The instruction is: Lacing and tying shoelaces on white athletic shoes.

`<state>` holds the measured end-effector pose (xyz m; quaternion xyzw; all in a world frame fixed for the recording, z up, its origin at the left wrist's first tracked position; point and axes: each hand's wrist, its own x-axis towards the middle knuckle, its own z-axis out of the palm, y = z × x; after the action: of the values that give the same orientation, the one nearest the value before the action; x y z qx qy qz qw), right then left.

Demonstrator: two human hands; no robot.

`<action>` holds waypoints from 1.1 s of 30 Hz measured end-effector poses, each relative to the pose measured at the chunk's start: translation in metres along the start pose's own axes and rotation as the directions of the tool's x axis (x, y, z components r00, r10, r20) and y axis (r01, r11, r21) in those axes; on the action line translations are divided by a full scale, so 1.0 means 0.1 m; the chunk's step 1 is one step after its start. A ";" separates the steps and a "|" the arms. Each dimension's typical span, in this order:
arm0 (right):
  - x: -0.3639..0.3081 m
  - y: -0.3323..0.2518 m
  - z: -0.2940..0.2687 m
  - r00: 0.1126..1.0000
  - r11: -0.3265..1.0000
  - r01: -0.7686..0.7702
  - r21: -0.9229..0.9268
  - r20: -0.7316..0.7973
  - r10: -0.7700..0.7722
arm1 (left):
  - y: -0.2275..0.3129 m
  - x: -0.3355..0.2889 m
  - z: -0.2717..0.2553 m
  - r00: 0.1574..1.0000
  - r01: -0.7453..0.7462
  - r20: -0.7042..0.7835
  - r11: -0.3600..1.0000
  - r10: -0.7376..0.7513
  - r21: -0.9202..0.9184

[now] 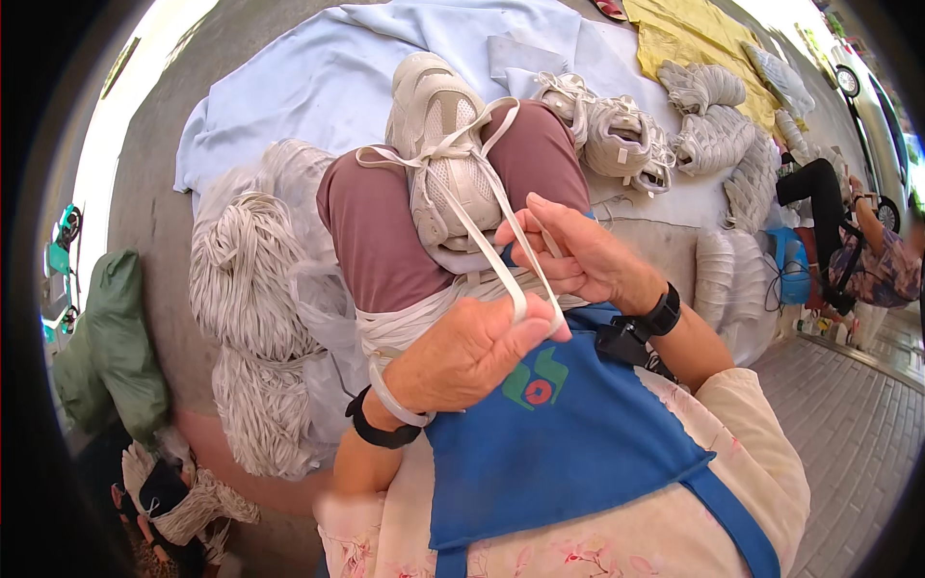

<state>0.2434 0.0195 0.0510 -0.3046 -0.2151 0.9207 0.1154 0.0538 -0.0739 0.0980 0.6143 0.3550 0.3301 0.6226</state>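
A beige-and-white sneaker (453, 183) rests between my knees. Its toe points away from me, and a lace bow lies across its upper. Two flat off-white shoelaces (472, 229) stretch from the shoe toward me. My left hand (472, 352) pinches them between thumb and bent forefinger. Just beyond it, to the right, my right hand (583, 252) has its fingers curled round a lace, the thumb raised. Across my lap, under the sneaker's near end, lies a bunch of loose laces (400, 326). A pale lace loop (393, 395) circles my left wrist beside a black band.
Thick bundles of off-white laces (252, 265) lie in clear plastic at my left. Several similar sneakers (617, 135) and stacked pale shoe parts (718, 135) sit on cloth at the right. Green sacks (125, 337) stand far left. Another person (872, 255) sits far right near a blue bag (792, 268).
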 end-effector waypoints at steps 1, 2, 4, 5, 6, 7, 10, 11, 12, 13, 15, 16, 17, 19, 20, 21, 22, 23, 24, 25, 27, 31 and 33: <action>0.10 0.09 0.10 0.998 0.996 -0.044 0.082 -0.032 0.047 | 0.05 0.01 0.13 0.973 0.101 0.223 0.982 -0.064 -0.157; 0.21 0.11 0.29 0.999 0.993 -0.044 0.107 -0.016 0.046 | 0.06 0.02 0.29 0.965 -0.136 0.221 0.990 0.138 -0.026; 0.31 0.12 0.40 0.999 0.990 -0.041 0.134 0.000 0.042 | 0.09 0.12 0.45 0.908 -0.103 0.414 0.993 0.072 0.053; 0.37 0.12 0.35 0.998 0.985 0.005 0.173 0.067 -0.017 | 0.06 0.18 0.47 0.888 -0.102 0.456 0.992 0.060 0.069; 0.39 0.13 0.32 0.988 0.976 0.047 0.213 0.131 -0.076 | 0.03 0.18 0.44 0.887 -0.100 0.458 0.993 0.058 0.068; 0.30 0.11 0.28 0.988 0.975 0.046 0.216 0.131 -0.076 | 0.00 0.14 0.39 0.890 -0.018 0.457 1.000 0.011 0.011; -0.38 -0.18 0.14 0.950 0.839 0.225 -0.495 0.304 -0.076 | -0.16 -0.03 0.04 0.917 0.057 0.397 0.998 -0.041 -0.027; -0.58 -0.24 0.14 0.922 0.716 0.280 -0.640 0.387 -0.015 | -0.23 -0.13 -0.07 0.946 0.054 0.321 0.999 -0.051 -0.001; -0.60 -0.21 0.12 0.923 0.724 0.280 -0.631 0.384 -0.022 | -0.36 -0.24 -0.15 0.974 0.141 0.206 0.966 -0.096 -0.216; -0.61 -0.18 0.09 0.934 0.637 0.242 -0.732 0.353 0.050 | -0.47 -0.30 -0.21 0.981 0.195 0.100 0.883 -0.168 -0.427; -0.53 -0.08 0.05 0.943 0.536 0.198 -0.821 0.309 0.125 | -0.55 -0.17 -0.27 0.964 0.206 -0.025 0.802 -0.265 -0.560; -0.39 0.06 0.08 0.927 0.358 0.317 -0.878 0.367 0.080 | -0.58 -0.03 -0.29 0.933 0.199 -0.096 0.722 -0.346 -0.662; -0.25 0.16 0.14 0.900 0.163 0.420 -0.893 0.433 0.048 | -0.61 0.09 -0.30 0.888 0.177 -0.156 0.634 -0.433 -0.753; -0.05 0.20 0.43 0.916 0.027 0.371 -0.928 0.370 0.156 | -0.62 0.30 -0.22 0.872 0.081 -0.211 0.555 -0.442 -0.828; -0.02 0.19 0.50 0.925 -0.122 0.324 -0.938 0.288 0.248 | -0.61 0.37 -0.20 0.853 -0.023 -0.264 0.472 -0.450 -0.881; -0.02 0.21 0.45 0.926 -0.119 0.321 -0.939 0.285 0.247 | -0.65 0.34 -0.21 0.854 -0.020 -0.259 0.470 -0.452 -0.882; -0.02 0.23 0.35 0.915 -0.024 0.373 -0.927 0.364 0.175 | -0.73 0.26 -0.23 0.878 -0.016 -0.262 0.523 -0.400 -0.852; -0.04 0.21 0.24 0.897 0.067 0.427 -0.902 0.431 0.099 | -0.78 0.21 -0.22 0.900 -0.019 -0.263 0.572 -0.347 -0.820; -0.11 0.13 0.13 0.911 0.182 0.381 -0.907 0.401 0.091 | -0.62 0.19 -0.12 0.804 0.096 -0.352 0.690 -0.479 -0.718; -0.16 0.04 0.07 0.914 0.185 0.374 -0.909 0.395 0.092 | -0.65 0.16 -0.12 0.805 0.099 -0.346 0.684 -0.482 -0.722; -0.19 -0.13 0.05 0.947 0.351 0.208 -0.913 0.099 -0.304 | -0.67 0.04 -0.18 0.816 0.253 -0.296 0.768 -0.496 -0.588; 0.34 -0.12 -0.04 0.625 0.007 0.257 -0.966 0.161 -0.763 | -0.64 0.04 -0.11 0.823 0.263 -0.318 0.813 -0.470 -0.520; 0.53 -0.15 -0.01 0.514 -0.191 0.220 -0.957 0.280 -0.811 | -0.60 0.05 -0.11 0.825 0.269 -0.333 0.834 -0.458 -0.481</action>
<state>0.2032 0.0511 0.0297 -0.3738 -0.8199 0.2877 0.3246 0.0457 -0.0660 0.0380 0.2977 0.5193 0.3981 0.6951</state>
